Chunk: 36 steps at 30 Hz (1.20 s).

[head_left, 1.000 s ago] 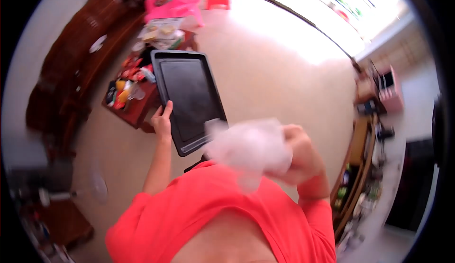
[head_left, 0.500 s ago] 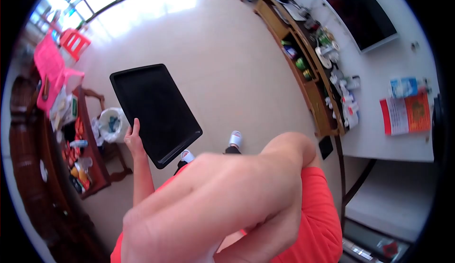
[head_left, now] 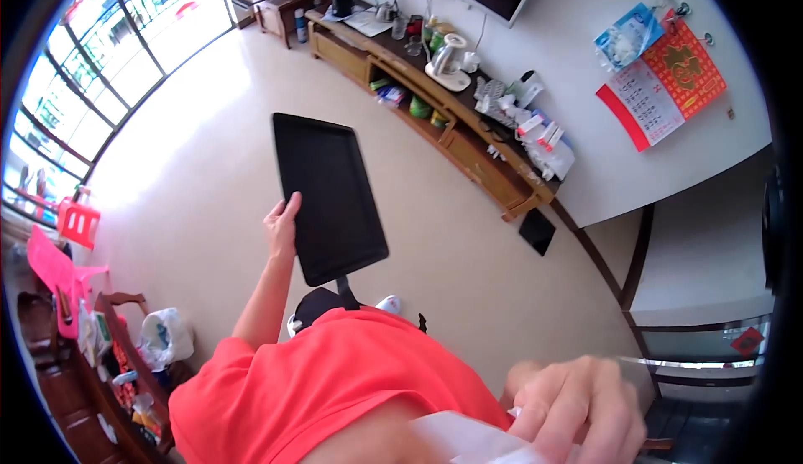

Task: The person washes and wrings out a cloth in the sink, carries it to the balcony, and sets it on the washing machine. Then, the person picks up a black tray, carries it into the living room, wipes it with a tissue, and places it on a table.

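Observation:
My left hand (head_left: 283,228) grips a black rectangular baking tray (head_left: 335,200) by its left edge, thumb on the inner face. The tray is tilted, held out in front of my body above the floor. Close to the camera at the lower right, my right hand (head_left: 581,410) has its fingers curled against a thin white sheet (head_left: 473,439), which looks like tissue or paper. That sheet is blurred and runs out of the bottom of the view, so its kind is unclear.
A long wooden TV cabinet (head_left: 452,129) with a kettle and several small items stands along the wall. At left are a pink plastic chair (head_left: 57,271), a red stool (head_left: 78,223) and a bagged bin (head_left: 171,334). A dark flat object (head_left: 537,231) lies by the cabinet's end.
My right arm, which crossed close before the camera, has moved to the lower right, bringing the hand into view. The view has turned right. The tray stays in my left hand.

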Each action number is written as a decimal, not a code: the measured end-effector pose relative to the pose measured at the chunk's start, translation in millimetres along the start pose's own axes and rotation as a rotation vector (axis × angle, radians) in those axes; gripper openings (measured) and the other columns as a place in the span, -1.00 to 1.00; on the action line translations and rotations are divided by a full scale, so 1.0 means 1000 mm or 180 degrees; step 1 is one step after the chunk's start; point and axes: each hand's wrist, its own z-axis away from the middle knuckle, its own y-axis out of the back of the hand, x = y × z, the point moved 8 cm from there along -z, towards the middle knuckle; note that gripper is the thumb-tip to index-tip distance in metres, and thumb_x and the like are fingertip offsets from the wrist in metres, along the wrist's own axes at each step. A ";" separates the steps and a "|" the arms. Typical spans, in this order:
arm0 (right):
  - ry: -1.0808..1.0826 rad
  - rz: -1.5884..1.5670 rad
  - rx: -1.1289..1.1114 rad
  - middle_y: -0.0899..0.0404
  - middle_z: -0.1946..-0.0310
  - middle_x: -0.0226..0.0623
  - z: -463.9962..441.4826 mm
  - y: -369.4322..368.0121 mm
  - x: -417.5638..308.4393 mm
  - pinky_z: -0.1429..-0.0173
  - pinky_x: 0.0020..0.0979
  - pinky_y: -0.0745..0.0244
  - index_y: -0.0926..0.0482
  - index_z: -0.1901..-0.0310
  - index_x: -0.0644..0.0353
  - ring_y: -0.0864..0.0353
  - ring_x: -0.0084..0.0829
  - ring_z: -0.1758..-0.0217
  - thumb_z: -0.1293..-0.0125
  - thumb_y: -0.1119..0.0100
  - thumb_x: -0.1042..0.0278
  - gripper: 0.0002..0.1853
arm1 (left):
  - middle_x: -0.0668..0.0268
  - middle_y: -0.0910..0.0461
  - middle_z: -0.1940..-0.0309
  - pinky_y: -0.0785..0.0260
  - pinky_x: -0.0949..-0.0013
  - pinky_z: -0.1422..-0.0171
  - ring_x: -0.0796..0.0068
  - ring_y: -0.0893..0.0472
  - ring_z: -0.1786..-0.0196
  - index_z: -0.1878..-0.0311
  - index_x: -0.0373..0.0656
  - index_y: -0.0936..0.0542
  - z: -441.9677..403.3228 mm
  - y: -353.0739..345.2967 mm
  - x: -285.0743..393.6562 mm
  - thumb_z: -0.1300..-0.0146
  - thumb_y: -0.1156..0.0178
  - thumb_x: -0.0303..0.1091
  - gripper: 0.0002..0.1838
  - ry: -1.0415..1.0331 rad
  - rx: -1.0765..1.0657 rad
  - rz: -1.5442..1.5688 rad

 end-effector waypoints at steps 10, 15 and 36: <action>0.1128 0.0472 0.3410 -0.53 0.45 -0.25 0.044 0.135 -0.034 0.50 -0.65 -0.41 -0.29 0.53 0.14 -0.48 -0.58 0.58 -0.19 -0.16 0.52 -0.76 | 0.17 -0.60 0.19 -0.47 0.28 0.02 0.30 -0.60 0.16 0.08 -0.32 -0.52 -0.045 -0.306 -0.145 -0.18 -0.26 -0.17 -0.60 0.2081 -0.1025 0.0916; 0.0427 0.0684 0.1331 -0.55 0.28 -0.10 -0.094 0.209 -0.083 0.30 -0.62 -0.52 -0.34 0.40 0.26 -0.59 -0.48 0.39 -0.13 -0.17 0.56 -0.84 | 0.16 -0.54 -0.01 -0.32 0.16 -0.22 0.23 -0.52 -0.06 -0.04 -0.28 -0.48 -0.100 -0.427 -0.208 -0.23 -0.18 -0.12 -0.55 0.2832 -0.1608 0.0677; -0.0709 0.0177 0.0095 -0.55 0.17 -0.08 -0.224 0.484 -0.113 0.16 -0.44 -0.50 -0.42 0.04 0.41 -0.62 -0.19 0.20 -0.06 0.17 0.64 -0.63 | 0.28 -0.50 0.17 -0.42 0.26 -0.11 0.31 -0.51 0.09 0.11 -0.18 -0.47 -0.237 -0.634 -0.306 -0.14 -0.28 -0.33 -0.71 0.3104 -0.0758 0.0378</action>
